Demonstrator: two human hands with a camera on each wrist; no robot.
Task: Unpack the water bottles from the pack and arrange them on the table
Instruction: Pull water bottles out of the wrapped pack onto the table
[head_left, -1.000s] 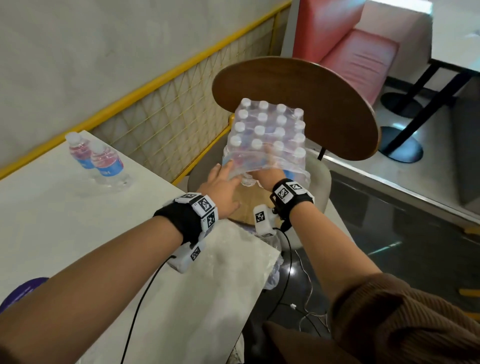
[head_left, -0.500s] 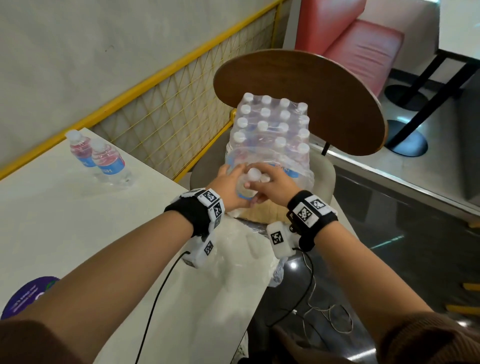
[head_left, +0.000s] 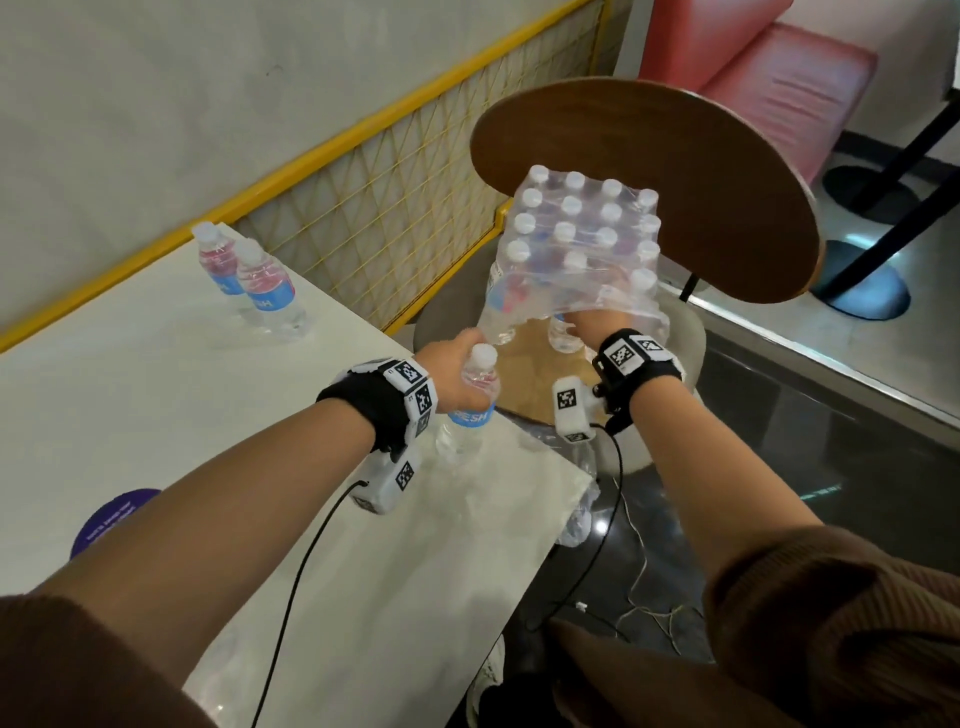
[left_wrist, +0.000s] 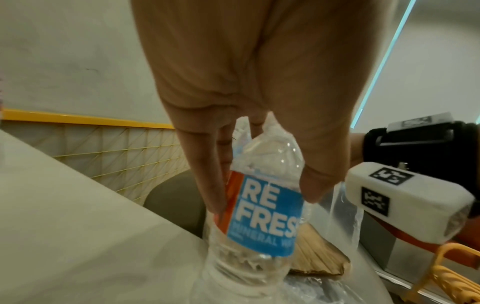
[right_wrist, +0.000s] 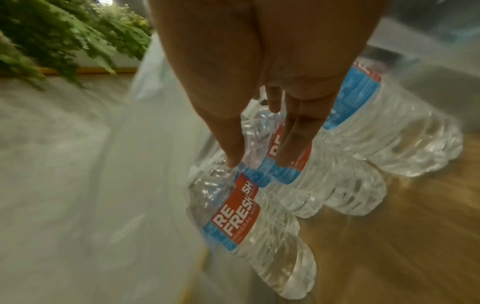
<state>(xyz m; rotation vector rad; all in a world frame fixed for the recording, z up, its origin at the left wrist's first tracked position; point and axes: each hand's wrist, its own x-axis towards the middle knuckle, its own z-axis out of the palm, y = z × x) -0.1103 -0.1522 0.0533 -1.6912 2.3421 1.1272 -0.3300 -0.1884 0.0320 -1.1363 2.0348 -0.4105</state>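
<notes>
A shrink-wrapped pack of water bottles (head_left: 582, 234) stands on the chair seat past the white table (head_left: 156, 405), its near side torn open. My left hand (head_left: 457, 374) grips one blue-labelled bottle (head_left: 475, 395) upright over the table's far corner; the left wrist view shows thumb and fingers curled round its shoulder (left_wrist: 265, 205). My right hand (head_left: 587, 322) reaches into the pack's open side. In the right wrist view its thumb and fingers (right_wrist: 293, 144) pinch the top of a bottle (right_wrist: 324, 185) still in the row. Two bottles (head_left: 260, 291) stand together at the table's far left.
The chair's round wooden back (head_left: 701, 156) rises behind the pack. A yellow mesh railing (head_left: 389, 208) runs along the wall. Loose plastic wrap (head_left: 550, 457) lies on the table corner. A purple round sticker (head_left: 114, 519) is near me; cables hang below.
Both hands were on a bottle at the pack's opening. My left hand has since drawn that bottle out toward the table corner, and my right hand has gone back into the pack.
</notes>
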